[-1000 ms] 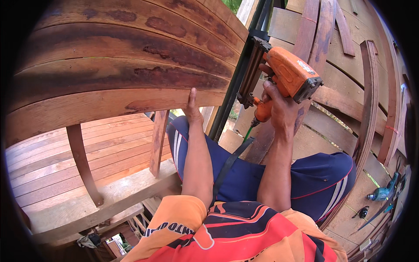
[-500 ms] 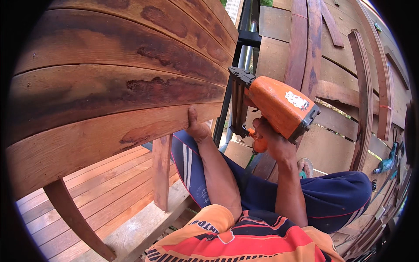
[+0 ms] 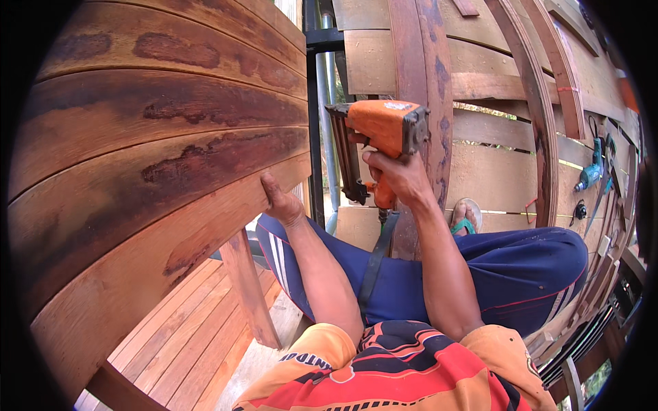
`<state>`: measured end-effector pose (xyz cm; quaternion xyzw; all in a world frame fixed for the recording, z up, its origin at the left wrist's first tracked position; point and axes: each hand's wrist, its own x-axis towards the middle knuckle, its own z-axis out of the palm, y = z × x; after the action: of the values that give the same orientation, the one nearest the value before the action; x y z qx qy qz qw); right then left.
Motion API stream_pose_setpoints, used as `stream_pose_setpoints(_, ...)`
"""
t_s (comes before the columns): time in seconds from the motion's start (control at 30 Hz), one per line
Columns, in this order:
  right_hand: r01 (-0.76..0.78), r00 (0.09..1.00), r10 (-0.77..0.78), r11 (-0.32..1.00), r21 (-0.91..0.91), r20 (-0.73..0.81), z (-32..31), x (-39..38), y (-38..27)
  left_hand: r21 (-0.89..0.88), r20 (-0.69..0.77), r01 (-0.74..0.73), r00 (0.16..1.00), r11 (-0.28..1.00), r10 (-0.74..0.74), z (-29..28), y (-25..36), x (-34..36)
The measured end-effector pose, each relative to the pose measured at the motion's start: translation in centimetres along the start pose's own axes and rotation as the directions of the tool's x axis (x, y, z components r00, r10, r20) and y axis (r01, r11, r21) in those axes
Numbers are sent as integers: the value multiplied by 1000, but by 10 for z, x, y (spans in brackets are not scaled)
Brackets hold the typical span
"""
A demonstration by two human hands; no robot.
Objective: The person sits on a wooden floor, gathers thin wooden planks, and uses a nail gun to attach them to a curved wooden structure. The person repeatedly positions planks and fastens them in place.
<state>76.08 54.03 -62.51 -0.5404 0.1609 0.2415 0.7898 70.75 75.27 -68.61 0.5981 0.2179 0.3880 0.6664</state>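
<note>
My left hand (image 3: 282, 204) grips the lower edge of the bottom wooden board (image 3: 226, 216), close to its right end. The thumb lies on the board's face and the fingers are hidden behind it. This reddish-brown board belongs to a panel of dark-stained planks (image 3: 205, 109). In my right hand (image 3: 404, 179) is an orange nail gun (image 3: 384, 127), held by its handle. Its black nose points left and stands just right of the panel's end, apart from it. A hose (image 3: 382, 216) hangs from the handle's base.
Slatted wooden decking (image 3: 185, 335) and an upright post (image 3: 250, 288) show below the panel. Loose boards (image 3: 534, 116) lie across the planked floor at right. A teal power tool (image 3: 589, 175) lies at far right. A metal pole (image 3: 323, 130) runs beside the panel's end.
The view has swung to the right, so the panel appears farther left. The nail gun has tilted to show its side and sits slightly farther from the panel. Both hands keep their holds.
</note>
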Motion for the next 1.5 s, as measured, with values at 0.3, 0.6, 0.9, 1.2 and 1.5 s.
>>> stream_pose_setpoints(0.3,-162,986,146,944,289,75,-10,33,44,279,110,-36,994,960,5,-22,-1,5)
stream_pose_setpoints(0.6,-181,983,167,957,227,78,-45,5,80,-94,-24,-5,1000,996,3,8,12,3)
stream_pose_setpoints(0.9,-273,946,236,950,149,224,-41,5,90,-110,-34,-24,999,994,21,-1,-1,1)
stream_pose_setpoints(1.2,-418,892,336,868,269,302,-22,25,123,-45,-74,-41,997,998,38,-3,-1,5)
stream_pose_setpoints(1.5,-462,874,346,808,365,341,-26,34,151,63,-5,-68,998,996,69,22,13,-1)
